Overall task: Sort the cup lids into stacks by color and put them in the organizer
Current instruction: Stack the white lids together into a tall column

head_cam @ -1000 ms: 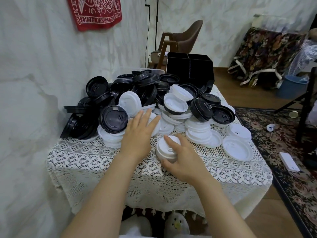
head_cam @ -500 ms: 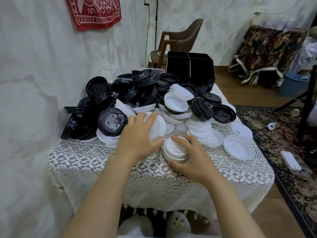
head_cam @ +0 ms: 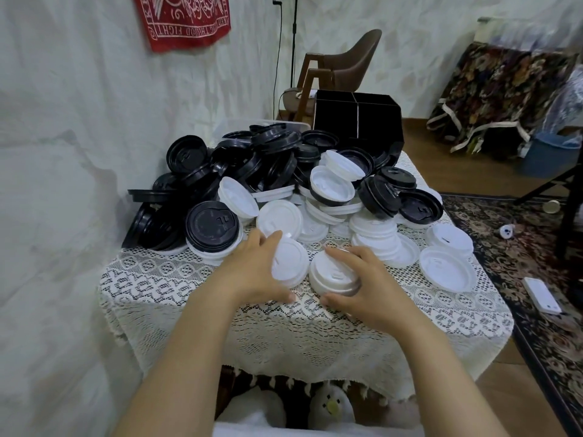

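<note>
A big heap of black lids (head_cam: 252, 165) and white lids (head_cam: 331, 184) covers the back of the lace-covered table (head_cam: 284, 326). My left hand (head_cam: 252, 269) grips a white lid (head_cam: 291, 260), held tilted just above the cloth. Right beside it, my right hand (head_cam: 369, 279) holds a short stack of white lids (head_cam: 332, 274) standing on the table. The black organizer (head_cam: 358, 119) stands at the far edge behind the heap, its compartments dark inside.
More white lids (head_cam: 446, 272) lie loose on the table's right side, and a taller white stack (head_cam: 377, 234) stands behind my right hand. A wall runs along the left. A chair (head_cam: 337, 67) stands beyond the table. Patterned carpet (head_cam: 536, 279) lies to the right.
My left hand pulled a white lid out of the heap and brought it back toward the white stack. My right hand stayed on that stack, which shifted slightly right.
</note>
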